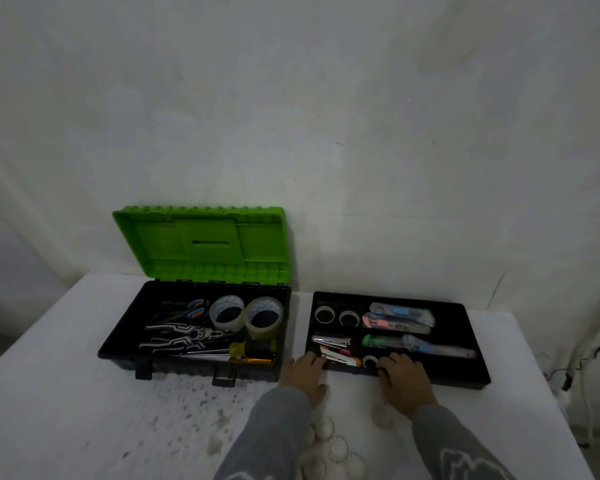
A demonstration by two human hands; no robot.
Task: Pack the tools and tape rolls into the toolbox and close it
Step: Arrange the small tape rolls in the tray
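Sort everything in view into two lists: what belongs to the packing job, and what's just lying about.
Job: toolbox, its green lid, tape rolls, scissors, pliers, screwdrivers, the filled tray, left hand and right hand gripping the tray's near rim.
Lying about: white round discs on the table, cables at the right.

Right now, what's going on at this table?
A person is mid-pack. The left grip and right grip, bare hands, sit on the near rim of the black tray, which lies on the table right of the toolbox. The toolbox, green lid up, already holds scissors, pliers, screwdrivers and two tape rolls. Whether the hands grasp the tray is unclear.
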